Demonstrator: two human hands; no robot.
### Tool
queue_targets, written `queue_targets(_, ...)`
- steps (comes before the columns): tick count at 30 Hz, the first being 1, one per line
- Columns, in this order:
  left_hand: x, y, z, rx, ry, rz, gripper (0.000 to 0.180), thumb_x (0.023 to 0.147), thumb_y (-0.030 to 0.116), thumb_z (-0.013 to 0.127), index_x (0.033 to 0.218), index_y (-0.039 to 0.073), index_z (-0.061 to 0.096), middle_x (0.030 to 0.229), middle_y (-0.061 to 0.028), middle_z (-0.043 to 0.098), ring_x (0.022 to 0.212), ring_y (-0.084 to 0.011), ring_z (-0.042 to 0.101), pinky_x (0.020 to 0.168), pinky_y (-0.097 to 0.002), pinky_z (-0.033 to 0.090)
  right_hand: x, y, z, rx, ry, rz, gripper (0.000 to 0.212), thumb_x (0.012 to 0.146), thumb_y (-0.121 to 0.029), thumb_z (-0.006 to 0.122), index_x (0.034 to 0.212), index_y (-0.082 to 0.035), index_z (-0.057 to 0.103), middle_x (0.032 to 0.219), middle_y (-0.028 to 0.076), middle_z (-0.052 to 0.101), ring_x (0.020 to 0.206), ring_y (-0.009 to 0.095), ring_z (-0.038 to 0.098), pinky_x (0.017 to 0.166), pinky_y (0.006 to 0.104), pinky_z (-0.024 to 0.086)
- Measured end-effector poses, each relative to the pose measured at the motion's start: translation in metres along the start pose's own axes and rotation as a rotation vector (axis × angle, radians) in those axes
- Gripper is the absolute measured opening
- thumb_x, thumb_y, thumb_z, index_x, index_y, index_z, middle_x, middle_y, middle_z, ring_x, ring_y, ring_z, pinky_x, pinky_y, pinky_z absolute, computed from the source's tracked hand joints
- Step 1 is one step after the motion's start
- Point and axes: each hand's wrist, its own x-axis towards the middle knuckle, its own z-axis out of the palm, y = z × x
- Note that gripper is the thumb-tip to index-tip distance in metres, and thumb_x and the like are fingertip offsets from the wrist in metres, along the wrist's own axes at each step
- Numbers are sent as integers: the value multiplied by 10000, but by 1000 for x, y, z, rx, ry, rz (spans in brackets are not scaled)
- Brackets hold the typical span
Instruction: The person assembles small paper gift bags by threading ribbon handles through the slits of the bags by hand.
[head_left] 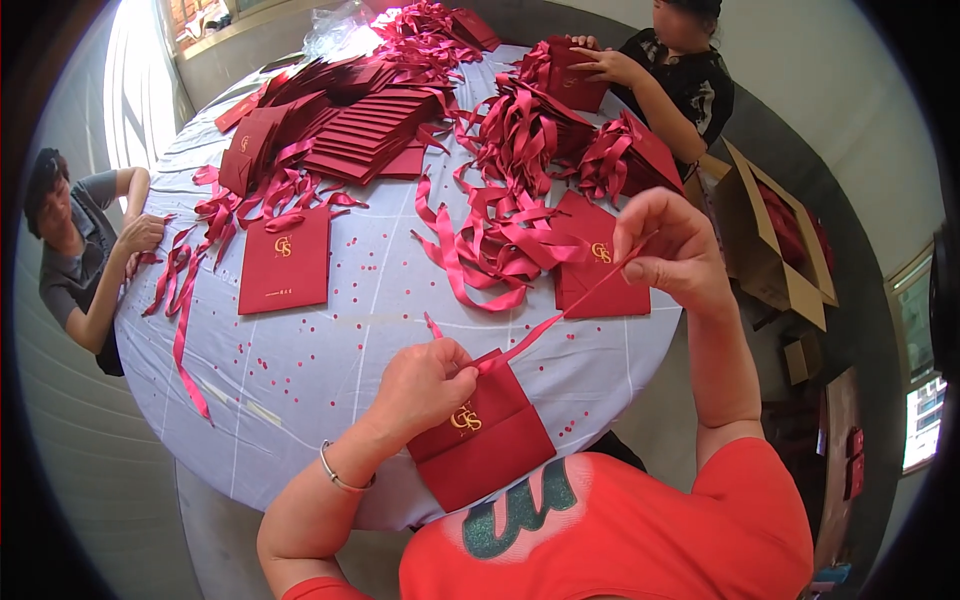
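Observation:
A dark red paper gift bag [500,455] with a gold emblem lies flat at the table edge in front of me. My left hand [425,388] is closed at its top edge, pinching a pink-red ribbon [535,338] there. From that spot the ribbon runs taut up to the right, where my right hand [678,245], raised above the table, pinches its far end between thumb and fingers. A short ribbon tail pokes out beyond my left hand. Under the right hand lies another red bag [605,285], with loose ribbons [495,245] beside it.
Stacked red bags [370,135] and ribbon heaps cover the table's far side. One finished-looking bag [285,265] lies left of centre among red confetti dots. A person [85,245] sits at left, another [680,85] handles bags at far right. An open cardboard box [755,225] stands at right.

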Motion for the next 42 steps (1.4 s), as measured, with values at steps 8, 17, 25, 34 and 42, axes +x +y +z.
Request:
queue_targets(8, -1, -3, 1, 24, 2, -31, 180, 831, 153, 686, 879, -20, 695, 705, -134, 693, 649, -204, 681, 616, -328, 528, 11, 38, 23, 555, -43, -108, 282, 798, -105, 800, 1035, -43, 662, 859, 71, 678, 874, 207, 609, 836, 351, 466)
queue_targets(17, 3, -10, -28, 14, -134, 121, 166, 895, 4, 531, 1046, -27, 593, 841, -151, 688, 797, -230, 672, 748, -333, 518, 19, 11, 66, -198, -230, -119, 143, 847, 66, 648, 977, 9, 664, 918, 94, 654, 876, 202, 626, 740, 306, 500)
queue_targets(25, 3, -4, -39, -328, -341, -78, 219, 855, -58, 559, 1063, -1, 515, 897, -94, 667, 875, -155, 662, 756, -288, 516, 4, 63, 111, -484, -286, -16, 123, 833, -16, 689, 950, -2, 655, 915, 117, 647, 815, 292, 649, 691, 362, 526)
queue_targets(34, -8, 1, -66, -129, -351, 50, 179, 806, -2, 626, 983, -27, 634, 798, -130, 725, 728, -199, 696, 667, -294, 523, 3, 64, 108, -440, -323, 77, 111, 828, -2, 698, 933, 1, 662, 865, 110, 630, 755, 268, 635, 638, 344, 515)
queue_targets(42, -16, -13, -80, -349, -539, -259, 150, 907, 11, 581, 1039, -18, 645, 784, -60, 696, 602, -114, 669, 540, -233, 523, 4, 69, 111, -458, -331, 118, 100, 842, -3, 691, 937, -5, 660, 875, 115, 630, 735, 268, 631, 622, 339, 510)
